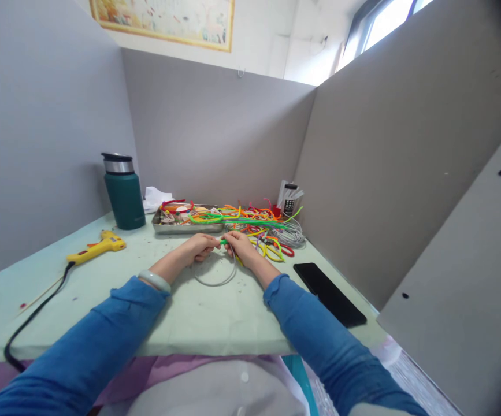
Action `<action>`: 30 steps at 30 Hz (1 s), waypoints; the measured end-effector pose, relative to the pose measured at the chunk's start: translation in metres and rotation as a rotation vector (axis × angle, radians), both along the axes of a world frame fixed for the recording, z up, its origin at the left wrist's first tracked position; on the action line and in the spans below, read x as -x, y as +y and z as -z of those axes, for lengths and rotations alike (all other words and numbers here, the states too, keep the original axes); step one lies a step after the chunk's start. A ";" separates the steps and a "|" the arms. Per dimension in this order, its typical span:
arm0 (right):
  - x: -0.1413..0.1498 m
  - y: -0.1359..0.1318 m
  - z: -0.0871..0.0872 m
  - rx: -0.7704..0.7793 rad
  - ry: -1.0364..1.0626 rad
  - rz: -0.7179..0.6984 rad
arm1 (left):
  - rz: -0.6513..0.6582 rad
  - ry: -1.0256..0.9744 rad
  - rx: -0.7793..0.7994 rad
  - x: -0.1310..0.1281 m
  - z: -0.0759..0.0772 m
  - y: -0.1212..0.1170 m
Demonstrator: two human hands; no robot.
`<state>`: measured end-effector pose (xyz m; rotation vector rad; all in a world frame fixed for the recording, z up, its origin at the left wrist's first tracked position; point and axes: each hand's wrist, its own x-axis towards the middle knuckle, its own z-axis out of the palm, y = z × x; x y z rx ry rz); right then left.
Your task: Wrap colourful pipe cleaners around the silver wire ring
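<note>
A thin grey wire hoop (pixel 216 285) hangs below my two hands, just over the table. My left hand (pixel 202 247) is closed in a pinch at the top left of this hoop. From the other side, my right hand (pixel 240 247) pinches the hoop at its top right. Between the fingertips shows a short bright green piece (pixel 223 242), which looks like pipe cleaner around the wire. The fingers hide most of it. Behind the right hand lie several coloured pipe cleaners (pixel 271 249) bent into loops.
A metal tray (pixel 189 229) of small parts stands behind the hands, beside a bundle of grey wires (pixel 292 236). At left are a yellow glue gun (pixel 96 247) with a black cord and a green bottle (pixel 124 199). A black phone (pixel 330 293) lies right. Grey partitions (pixel 215 127) enclose the table.
</note>
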<state>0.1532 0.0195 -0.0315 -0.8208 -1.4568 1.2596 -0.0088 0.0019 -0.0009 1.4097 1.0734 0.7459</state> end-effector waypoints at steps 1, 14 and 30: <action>0.000 0.000 0.000 0.001 0.000 0.003 | -0.002 0.003 -0.005 0.000 0.000 0.000; 0.001 -0.005 -0.004 -0.002 -0.029 0.013 | 0.013 0.010 -0.029 0.001 0.004 0.001; 0.001 -0.004 -0.003 -0.003 -0.030 0.014 | 0.014 0.017 -0.037 -0.001 0.003 -0.001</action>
